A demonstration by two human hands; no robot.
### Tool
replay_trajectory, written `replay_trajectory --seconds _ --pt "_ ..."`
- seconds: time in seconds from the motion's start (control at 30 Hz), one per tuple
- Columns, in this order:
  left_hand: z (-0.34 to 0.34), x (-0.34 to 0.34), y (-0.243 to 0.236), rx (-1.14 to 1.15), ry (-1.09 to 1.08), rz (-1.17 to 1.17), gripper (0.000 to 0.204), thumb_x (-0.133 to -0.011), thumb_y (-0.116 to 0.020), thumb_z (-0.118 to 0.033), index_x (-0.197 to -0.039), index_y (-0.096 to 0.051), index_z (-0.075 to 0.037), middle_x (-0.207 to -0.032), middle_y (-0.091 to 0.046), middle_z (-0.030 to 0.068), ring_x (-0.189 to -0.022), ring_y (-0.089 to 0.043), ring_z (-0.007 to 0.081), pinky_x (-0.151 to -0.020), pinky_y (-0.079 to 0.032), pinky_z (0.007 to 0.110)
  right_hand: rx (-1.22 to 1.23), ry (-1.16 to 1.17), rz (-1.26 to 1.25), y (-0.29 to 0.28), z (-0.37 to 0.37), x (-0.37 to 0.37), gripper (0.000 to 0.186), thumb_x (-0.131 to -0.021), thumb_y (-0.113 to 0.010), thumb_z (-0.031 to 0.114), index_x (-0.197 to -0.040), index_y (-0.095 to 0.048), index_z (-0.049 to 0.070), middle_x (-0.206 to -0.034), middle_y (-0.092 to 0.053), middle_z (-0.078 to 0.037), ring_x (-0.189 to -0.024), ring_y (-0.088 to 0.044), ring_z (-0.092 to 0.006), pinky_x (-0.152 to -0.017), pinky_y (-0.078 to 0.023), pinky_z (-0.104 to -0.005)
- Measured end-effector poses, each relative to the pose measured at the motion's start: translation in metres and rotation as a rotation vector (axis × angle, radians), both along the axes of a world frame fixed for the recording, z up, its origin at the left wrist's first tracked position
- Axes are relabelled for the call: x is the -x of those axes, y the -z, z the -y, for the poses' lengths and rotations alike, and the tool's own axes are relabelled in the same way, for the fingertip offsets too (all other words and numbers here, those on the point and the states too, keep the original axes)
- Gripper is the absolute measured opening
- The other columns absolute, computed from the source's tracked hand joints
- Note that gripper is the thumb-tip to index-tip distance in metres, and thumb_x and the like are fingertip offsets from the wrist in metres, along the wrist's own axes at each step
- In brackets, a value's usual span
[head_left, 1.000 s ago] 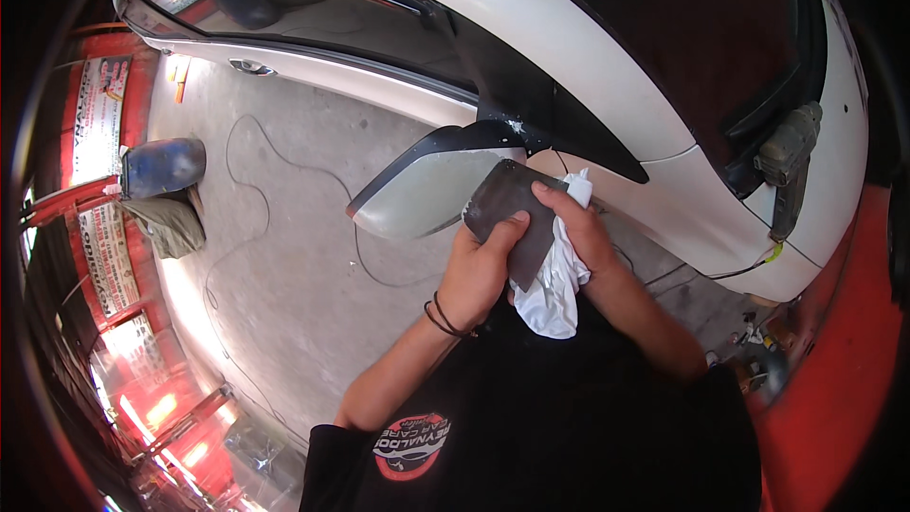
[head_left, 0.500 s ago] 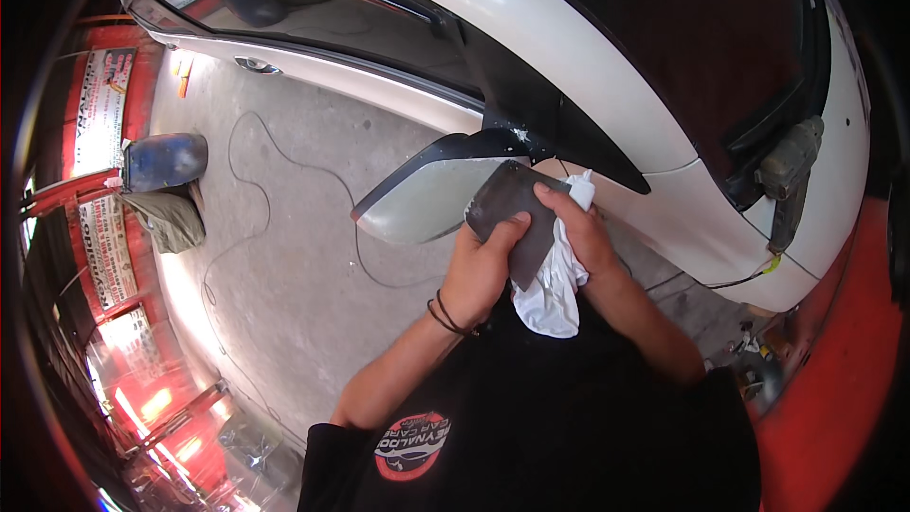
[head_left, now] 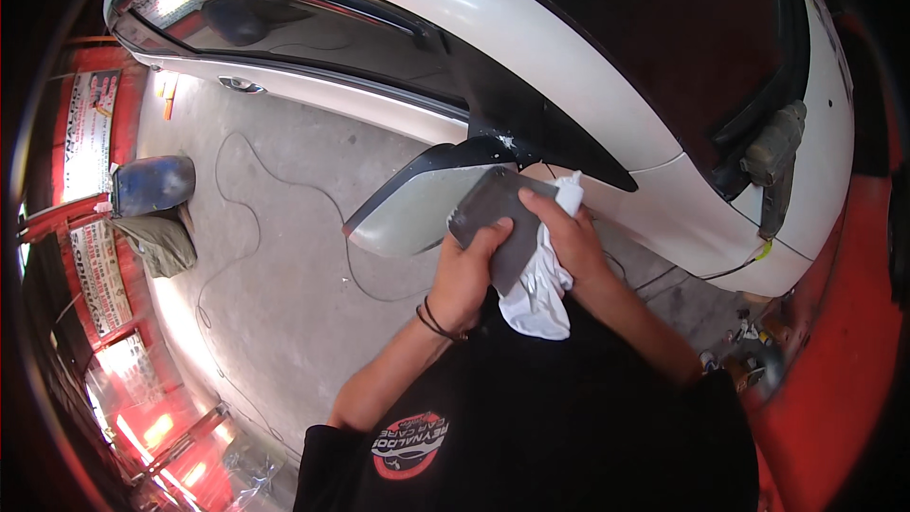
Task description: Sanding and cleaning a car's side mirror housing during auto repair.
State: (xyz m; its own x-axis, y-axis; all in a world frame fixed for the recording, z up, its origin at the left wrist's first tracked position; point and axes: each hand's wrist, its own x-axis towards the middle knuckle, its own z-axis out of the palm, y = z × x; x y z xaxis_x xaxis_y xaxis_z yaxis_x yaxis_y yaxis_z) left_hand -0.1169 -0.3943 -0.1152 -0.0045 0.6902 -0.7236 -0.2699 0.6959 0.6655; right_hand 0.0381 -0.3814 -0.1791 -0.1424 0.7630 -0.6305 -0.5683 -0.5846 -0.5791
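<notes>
A dark grey sheet of sandpaper (head_left: 509,245) is held between both my hands, in front of the car's side mirror (head_left: 417,204). My left hand (head_left: 464,270) grips its left edge, thumb on top. My right hand (head_left: 573,242) pinches the upper right edge with the thumb and also clasps a crumpled white cloth (head_left: 538,308), which hangs down between the hands. The fingers behind the sheet are hidden. The mirror has a pale, matt housing with a dark edge. Its inner end is partly covered by the sheet.
The white car (head_left: 654,204) spans the top and right. A dusty power tool (head_left: 775,156) lies near the windscreen's base. A thin cable (head_left: 254,218) winds over the concrete floor. At left stand a blue container (head_left: 154,185) and a drab bundle (head_left: 163,245). Small items (head_left: 754,351) cluster at lower right.
The whole view has shifted slightly, with the car sliding left in the picture. Both hands still grip the sandpaper and the cloth stays in the right hand.
</notes>
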Motion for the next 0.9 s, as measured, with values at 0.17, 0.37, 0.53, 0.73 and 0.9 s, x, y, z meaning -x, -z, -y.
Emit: replay_trajectory --seconds 0.17,0.37,0.53,0.73,0.9 --pt "-0.002 0.0 -0.001 -0.021 -0.029 0.036 0.038 -0.104 -0.073 -0.018 -0.137 -0.068 -0.002 -0.122 -0.076 0.0077 -0.109 -0.072 0.0196 -0.098 -0.056 0.034 0.093 0.0 -0.025 0.0 0.0 0.002 0.018 -0.104 -0.076 0.023 -0.111 -0.073 0.007 -0.099 -0.073 -0.001 -0.09 -0.069 -0.0095 -0.077 -0.055 -0.0294" --pt "-0.003 0.004 0.0 -0.004 0.013 0.029 0.041 -0.104 -0.074 -0.019 -0.14 -0.067 -0.002 -0.125 -0.075 0.0087 -0.112 -0.072 0.0191 -0.099 -0.056 0.034 0.039 0.027 -0.041 0.002 0.005 0.004 0.015 -0.104 -0.076 0.021 -0.111 -0.074 0.007 -0.099 -0.074 -0.001 -0.088 -0.071 -0.0105 -0.078 -0.057 -0.0289" --pt "-0.005 0.006 0.002 -0.038 0.008 0.058 0.04 -0.104 -0.074 -0.02 -0.138 -0.067 0.0 -0.122 -0.075 0.0092 -0.108 -0.072 0.0186 -0.095 -0.057 0.033 -0.016 0.042 0.011 0.003 -0.002 0.007 0.015 -0.104 -0.076 0.02 -0.113 -0.074 0.008 -0.101 -0.074 -0.001 -0.087 -0.071 -0.0109 -0.077 -0.057 -0.0291" --pt "-0.002 0.009 0.001 -0.073 0.038 0.091 0.043 -0.104 -0.075 -0.021 -0.14 -0.066 0.0 -0.123 -0.075 0.0093 -0.108 -0.073 0.0185 -0.097 -0.057 0.033 0.098 0.031 -0.144 -0.014 0.003 0.0 0.025 -0.106 -0.076 0.023 -0.126 -0.07 0.008 -0.11 -0.074 -0.004 -0.094 -0.075 -0.0145 -0.081 -0.061 -0.0315" --pt "-0.002 0.01 -0.002 -0.257 0.364 0.079 0.043 -0.113 -0.069 -0.024 -0.147 -0.062 -0.001 -0.131 -0.072 0.0096 -0.118 -0.066 0.0144 -0.101 -0.056 0.034 0.044 0.125 -0.279 -0.032 0.019 -0.009 0.035 -0.106 -0.076 0.023 -0.136 -0.066 0.008 -0.119 -0.075 -0.008 -0.106 -0.075 -0.0189 -0.091 -0.061 -0.0342"
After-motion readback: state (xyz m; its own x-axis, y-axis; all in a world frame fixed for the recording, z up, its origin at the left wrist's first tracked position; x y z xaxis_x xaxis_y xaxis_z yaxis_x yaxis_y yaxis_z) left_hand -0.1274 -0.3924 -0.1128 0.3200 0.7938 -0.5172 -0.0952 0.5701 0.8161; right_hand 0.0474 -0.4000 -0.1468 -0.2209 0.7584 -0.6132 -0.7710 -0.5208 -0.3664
